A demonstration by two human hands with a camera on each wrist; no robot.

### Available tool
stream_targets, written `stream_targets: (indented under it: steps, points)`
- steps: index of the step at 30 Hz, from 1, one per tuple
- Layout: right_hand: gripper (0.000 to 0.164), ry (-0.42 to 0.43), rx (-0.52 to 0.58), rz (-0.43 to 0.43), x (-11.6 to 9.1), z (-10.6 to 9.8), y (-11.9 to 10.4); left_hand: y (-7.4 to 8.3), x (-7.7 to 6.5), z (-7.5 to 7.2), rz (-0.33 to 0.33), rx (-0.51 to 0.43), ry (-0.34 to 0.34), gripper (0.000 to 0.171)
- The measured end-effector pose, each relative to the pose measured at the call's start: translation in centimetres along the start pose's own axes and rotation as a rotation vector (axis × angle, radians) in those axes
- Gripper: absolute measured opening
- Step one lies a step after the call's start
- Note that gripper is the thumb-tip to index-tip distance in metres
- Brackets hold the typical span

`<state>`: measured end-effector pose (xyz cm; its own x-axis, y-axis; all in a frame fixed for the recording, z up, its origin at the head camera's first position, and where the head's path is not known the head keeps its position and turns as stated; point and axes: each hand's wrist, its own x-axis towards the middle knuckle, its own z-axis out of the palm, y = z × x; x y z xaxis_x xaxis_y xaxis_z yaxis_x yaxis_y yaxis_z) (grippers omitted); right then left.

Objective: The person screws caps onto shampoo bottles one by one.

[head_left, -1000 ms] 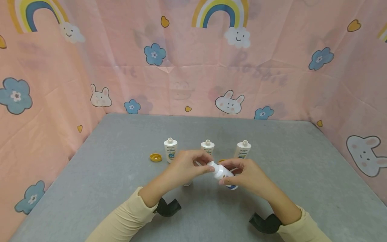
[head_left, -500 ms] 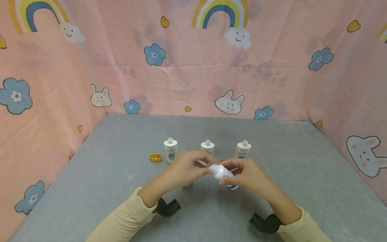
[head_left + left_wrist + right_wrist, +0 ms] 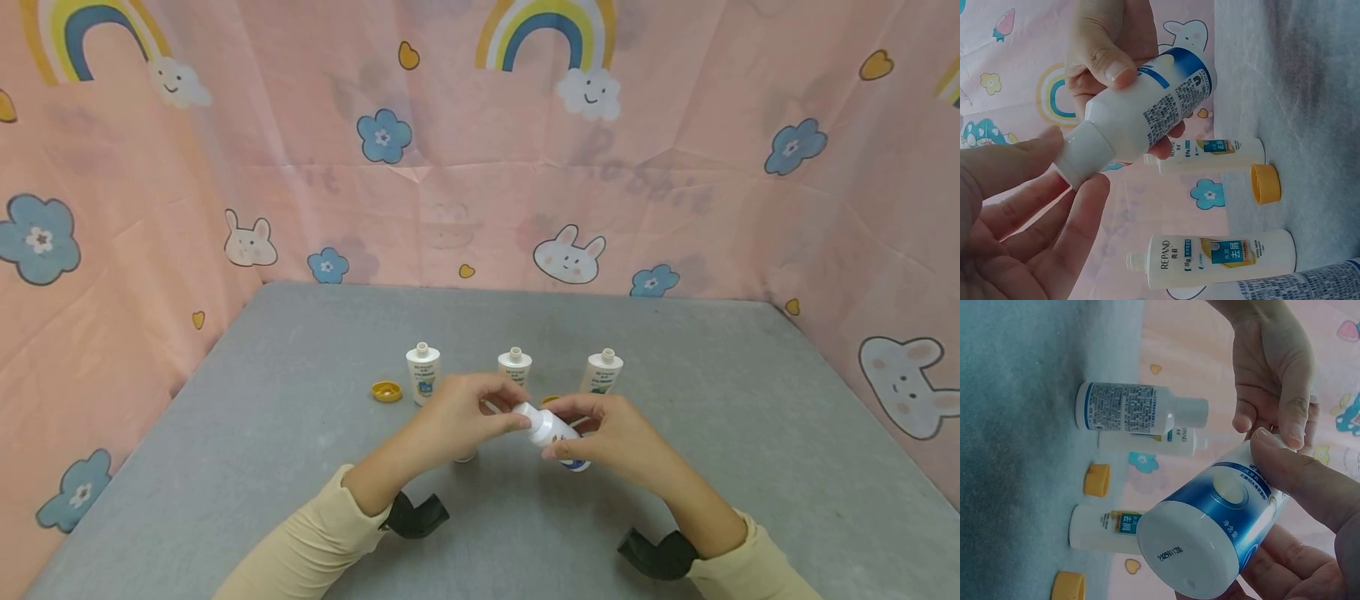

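Note:
Tilted over the table is a small white and blue bottle (image 3: 553,430), its white screw cap (image 3: 1085,154) pointing toward my left hand. My right hand (image 3: 611,435) grips the bottle's body, with the thumb across the blue label (image 3: 1241,481). Thumb and fingers of my left hand (image 3: 467,410) pinch the cap, which sits on the bottle's neck. A second capped bottle (image 3: 1127,409) of the same sort stands upright, mostly hidden behind my left hand in the head view.
Three white shampoo bottles with bare necks stand in a row behind my hands: left (image 3: 423,372), middle (image 3: 515,363) and right (image 3: 603,372). One yellow cap (image 3: 386,392) lies beside the left bottle. Another yellow cap (image 3: 1069,586) shows in the right wrist view.
Half a second ago the cap was blurred and my left fingers sat further back; now they are around the cap again, much as one second ago. My right hand holds still.

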<state>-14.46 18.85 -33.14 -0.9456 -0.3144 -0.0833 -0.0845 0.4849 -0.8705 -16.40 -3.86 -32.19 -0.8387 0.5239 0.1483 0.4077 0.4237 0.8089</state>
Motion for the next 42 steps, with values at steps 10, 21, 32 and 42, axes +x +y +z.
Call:
stream_targets:
  steps: [10, 21, 32, 42]
  points:
    - [0.045, 0.0, 0.018, -0.006, -0.16, -0.17, 0.13, 0.11, 0.08, 0.02, 0.07, -0.027, -0.014, 0.022]
    - [0.044, 0.0, -0.005, 0.005, -0.11, -0.03, 0.1, 0.04, -0.01, 0.1, 0.005, 0.01, 0.015, 0.014]
    - [0.045, 0.001, -0.005, -0.015, 0.01, -0.19, 0.43, 0.06, 0.04, 0.15, 0.077, -0.029, -0.014, 0.02]
    - [0.047, -0.002, -0.008, -0.017, -0.04, -0.14, 0.2, -0.05, 0.14, 0.32, -0.068, -0.005, -0.005, 0.017]
